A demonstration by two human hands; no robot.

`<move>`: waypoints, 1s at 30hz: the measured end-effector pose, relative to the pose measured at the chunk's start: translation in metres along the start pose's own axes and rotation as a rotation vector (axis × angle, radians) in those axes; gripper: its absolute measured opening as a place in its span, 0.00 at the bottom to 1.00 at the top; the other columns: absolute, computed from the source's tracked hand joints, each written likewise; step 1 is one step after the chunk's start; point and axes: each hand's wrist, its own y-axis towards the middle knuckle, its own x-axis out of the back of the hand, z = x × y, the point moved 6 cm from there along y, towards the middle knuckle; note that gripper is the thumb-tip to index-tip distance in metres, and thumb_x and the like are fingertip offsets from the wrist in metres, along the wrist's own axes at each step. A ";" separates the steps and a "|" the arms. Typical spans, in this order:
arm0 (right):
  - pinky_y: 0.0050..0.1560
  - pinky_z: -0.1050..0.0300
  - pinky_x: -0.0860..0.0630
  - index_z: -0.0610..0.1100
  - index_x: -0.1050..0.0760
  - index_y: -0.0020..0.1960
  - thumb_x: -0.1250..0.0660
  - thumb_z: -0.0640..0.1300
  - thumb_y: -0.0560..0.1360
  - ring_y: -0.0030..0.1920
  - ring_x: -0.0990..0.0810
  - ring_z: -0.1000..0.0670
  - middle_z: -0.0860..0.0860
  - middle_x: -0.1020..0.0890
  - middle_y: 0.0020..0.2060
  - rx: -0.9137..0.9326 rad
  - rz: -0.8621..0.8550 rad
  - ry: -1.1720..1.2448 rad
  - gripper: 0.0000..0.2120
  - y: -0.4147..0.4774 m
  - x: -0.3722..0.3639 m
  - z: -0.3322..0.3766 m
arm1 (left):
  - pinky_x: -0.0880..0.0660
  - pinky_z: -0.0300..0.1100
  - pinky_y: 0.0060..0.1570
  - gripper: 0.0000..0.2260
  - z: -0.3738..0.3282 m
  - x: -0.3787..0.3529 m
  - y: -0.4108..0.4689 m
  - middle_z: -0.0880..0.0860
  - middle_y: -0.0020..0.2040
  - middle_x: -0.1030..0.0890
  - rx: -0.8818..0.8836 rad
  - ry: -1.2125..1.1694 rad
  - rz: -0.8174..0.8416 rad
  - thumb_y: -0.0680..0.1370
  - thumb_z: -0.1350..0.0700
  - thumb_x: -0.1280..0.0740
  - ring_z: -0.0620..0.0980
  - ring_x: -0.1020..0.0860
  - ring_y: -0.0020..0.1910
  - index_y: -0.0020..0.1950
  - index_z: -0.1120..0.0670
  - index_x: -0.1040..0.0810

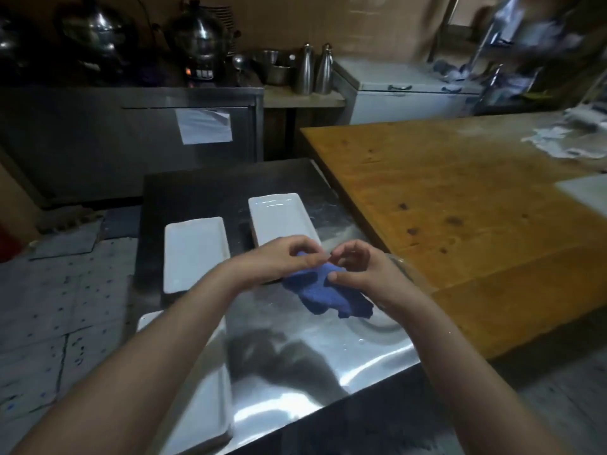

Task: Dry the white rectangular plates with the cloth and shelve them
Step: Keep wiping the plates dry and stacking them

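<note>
Two surfaces are lying under your arms: the steel table beneath both hands, and the wooden table running off to the right of your right hand. Three white plates are sitting on the steel. The far plate is lying just beyond your left hand, the middle plate to the left of it, and the near plate under your left forearm, close to the table's edge. The view is too soft for me to say which of them are wet.

Between your hands the blue cloth is hanging bunched, its lower folds trailing on the steel. Your left hand is pinching its upper edge with curled fingers. Your right hand is gripping it too, thumb pressing across the top.

You are readying the cloth, I judge, so keep working it open until a broad, flat face is lying over your right palm; a wad only smears. Then be reaching for the far plate first, since it is sitting closest, and be minding your left forearm over the near plate as you go.
</note>
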 end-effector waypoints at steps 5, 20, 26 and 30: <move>0.37 0.64 0.22 0.42 0.25 0.50 0.29 0.29 0.69 0.38 0.17 0.58 0.49 0.17 0.40 -0.035 -0.312 0.201 0.13 0.009 0.078 -0.020 | 0.25 0.37 0.35 0.06 0.012 -0.055 0.068 0.51 0.37 0.24 0.140 -0.293 -0.135 0.77 0.52 0.34 0.41 0.23 0.33 0.43 0.53 0.27; 0.41 0.47 0.22 0.35 0.23 0.45 0.33 0.28 0.63 0.36 0.20 0.45 0.38 0.18 0.37 -0.297 0.016 -0.400 0.11 0.033 0.151 -0.082 | 0.32 0.45 0.42 0.14 -0.005 -0.117 0.176 0.57 0.40 0.25 0.142 0.165 -0.418 0.79 0.51 0.38 0.51 0.28 0.40 0.48 0.63 0.29; 0.36 0.52 0.24 0.40 0.21 0.39 0.34 0.41 0.65 0.35 0.20 0.47 0.45 0.18 0.34 -0.267 0.069 -0.553 0.06 0.040 0.145 -0.083 | 0.33 0.43 0.36 0.16 0.000 -0.121 0.183 0.55 0.35 0.22 0.162 0.302 -0.473 0.75 0.45 0.37 0.52 0.25 0.38 0.39 0.58 0.27; 0.30 0.58 0.36 0.49 0.34 0.31 0.34 0.46 0.69 0.32 0.26 0.53 0.51 0.25 0.28 -0.180 0.063 -0.689 0.11 0.045 0.139 -0.078 | 0.44 0.44 0.31 0.20 -0.003 -0.117 0.187 0.51 0.25 0.34 0.068 0.348 -0.497 0.76 0.51 0.36 0.49 0.33 0.28 0.28 0.55 0.36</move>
